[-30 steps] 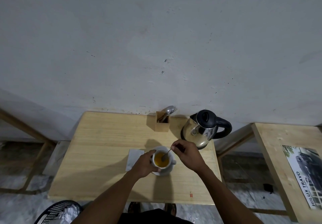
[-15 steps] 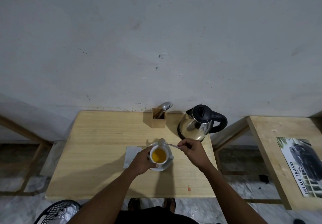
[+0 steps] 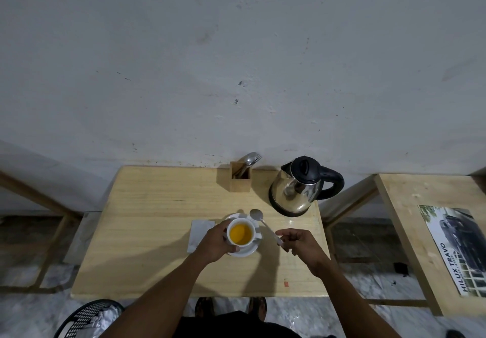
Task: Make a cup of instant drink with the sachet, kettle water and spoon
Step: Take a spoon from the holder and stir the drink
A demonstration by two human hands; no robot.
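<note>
From the head view we see our left hand wrapped around the cup of orange drink on its saucer, mid-desk. Our right hand pinches the spoon handle; its bowl lies at the cup's 1 o'clock. The kettle stands at 2 o'clock.

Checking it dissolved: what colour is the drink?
Orange-yellow liquid in the white cup, head view.

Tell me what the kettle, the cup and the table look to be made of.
Kettle: polished metal body, probably stainless steel, judging by its mirror-like reflections; black lid and handle look like matte plastic.
Cup: glossy white, likely glazed ceramic.
Table: pale wood with visible grain lines; finish looks matte, perhaps unvarnished.
</note>
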